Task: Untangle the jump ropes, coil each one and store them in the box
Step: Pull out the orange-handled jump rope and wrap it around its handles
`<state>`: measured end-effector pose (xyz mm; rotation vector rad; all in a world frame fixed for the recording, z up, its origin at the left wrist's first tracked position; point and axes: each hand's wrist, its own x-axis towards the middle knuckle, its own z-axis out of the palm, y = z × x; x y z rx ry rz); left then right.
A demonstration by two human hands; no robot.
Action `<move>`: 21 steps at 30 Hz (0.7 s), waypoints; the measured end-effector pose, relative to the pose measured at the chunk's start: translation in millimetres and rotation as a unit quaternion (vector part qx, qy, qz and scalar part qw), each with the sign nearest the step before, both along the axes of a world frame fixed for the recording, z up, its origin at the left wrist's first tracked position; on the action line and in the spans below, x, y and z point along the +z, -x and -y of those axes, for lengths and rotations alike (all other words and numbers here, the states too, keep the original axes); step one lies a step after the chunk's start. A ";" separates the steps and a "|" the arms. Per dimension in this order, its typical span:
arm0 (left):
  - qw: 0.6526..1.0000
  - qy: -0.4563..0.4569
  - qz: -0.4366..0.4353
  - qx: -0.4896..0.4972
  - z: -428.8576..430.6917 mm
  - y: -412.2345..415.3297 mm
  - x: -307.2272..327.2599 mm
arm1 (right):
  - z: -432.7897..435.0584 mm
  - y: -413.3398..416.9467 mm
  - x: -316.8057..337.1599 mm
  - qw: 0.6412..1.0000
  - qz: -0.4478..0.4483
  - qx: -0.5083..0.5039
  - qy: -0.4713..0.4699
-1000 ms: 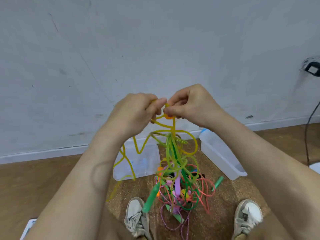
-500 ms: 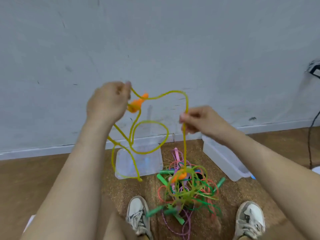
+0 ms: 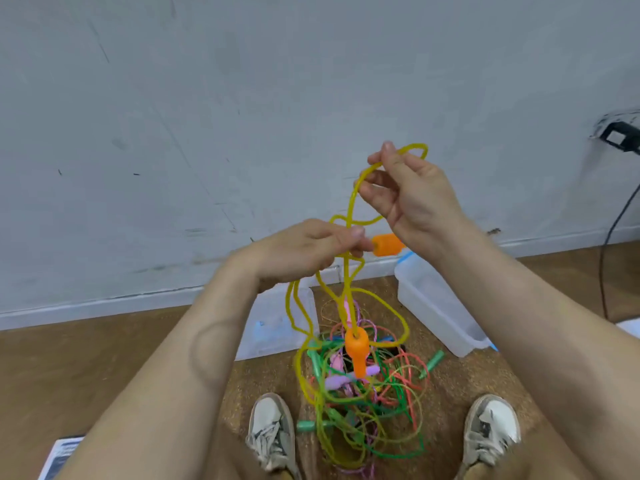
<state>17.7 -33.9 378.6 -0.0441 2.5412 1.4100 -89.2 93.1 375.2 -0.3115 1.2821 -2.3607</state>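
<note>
Head view: my right hand pinches a loop of the yellow plastic jump rope, my left hand grips it lower. Pulling hard could tighten knots in the multicoloured rope pile on the floor.

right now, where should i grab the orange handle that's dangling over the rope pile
Probably round its thick upper barrel, just below where the yellow rope enters the dangling orange handle. It hangs nearly upright, narrow end down, so fingers closing sideways from the near side should wrap it; from below, the tangled pile is in the way.
</note>
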 end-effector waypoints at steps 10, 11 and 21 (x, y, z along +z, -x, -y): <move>0.953 -0.154 -0.132 0.224 -4.3 14.2 2.8 | -6.6 -26.5 -33.6 0.909 -0.201 0.176 -0.321; 0.948 -0.153 -0.139 0.243 -1.8 14.9 2.4 | -5.7 -28.3 -42.9 0.864 -0.282 0.156 -0.387; 0.873 -0.281 -0.194 0.349 18.9 14.7 3.5 | -3.9 -27.8 -73.4 0.912 -0.145 0.162 -0.348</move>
